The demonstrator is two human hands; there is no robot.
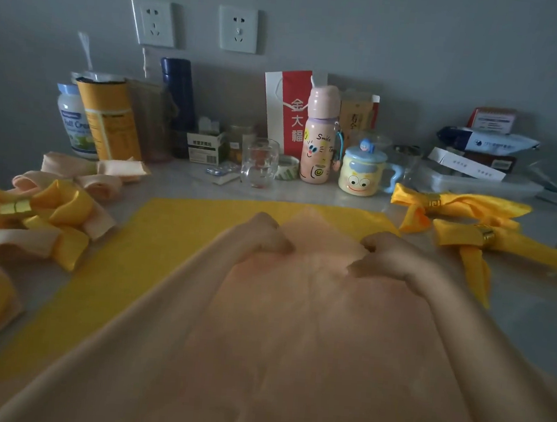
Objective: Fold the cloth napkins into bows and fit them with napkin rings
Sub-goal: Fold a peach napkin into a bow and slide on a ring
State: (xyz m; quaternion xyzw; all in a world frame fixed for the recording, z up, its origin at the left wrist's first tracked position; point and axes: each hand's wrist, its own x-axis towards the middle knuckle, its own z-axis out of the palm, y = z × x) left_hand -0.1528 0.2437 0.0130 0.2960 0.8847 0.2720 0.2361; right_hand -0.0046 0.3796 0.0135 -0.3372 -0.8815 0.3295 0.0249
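The peach napkin (309, 341) lies on the flat yellow napkin (174, 232), and its length runs from the person toward the wall. The left hand (265, 233) and the right hand (391, 257) are side by side at its far end, both equally near. Their curled fingers pinch the peach cloth just behind the far corner.

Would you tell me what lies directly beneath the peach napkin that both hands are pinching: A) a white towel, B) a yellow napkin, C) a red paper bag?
B: the yellow napkin lies flat under the peach napkin, showing beyond its left and far edges.
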